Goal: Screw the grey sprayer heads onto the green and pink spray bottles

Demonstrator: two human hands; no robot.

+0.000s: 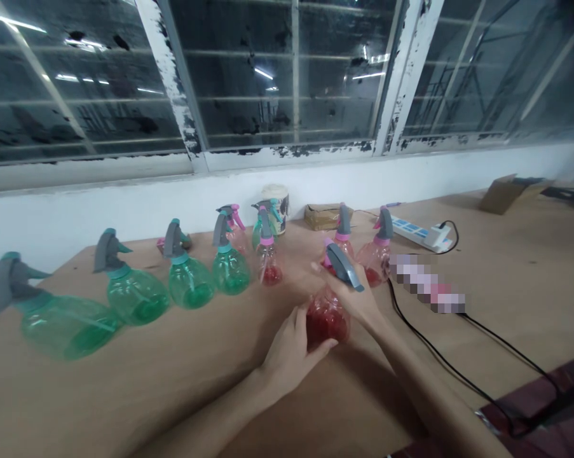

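Note:
A clear pink spray bottle (328, 318) with red liquid in its lower part stands between my two hands, slightly tilted. My left hand (291, 346) is wrapped round the side of its body, thumb toward me. Higher up, my right hand (351, 289) is closed at the neck, by the grey and pink spray head (344, 266); part of its fingers is hidden. Just behind stand another pink spray bottle (270, 264) and two more pink ones to the right. Green spray bottles (191, 286) with grey and teal heads form a row on the left.
Along the wall stand a paper cup (281, 207) and a small cardboard box (322, 216). A white power strip (420, 234) lies at the right, near black cables (424, 343) crossing the table (172, 394). An open carton (510, 191) sits far right, below the windows.

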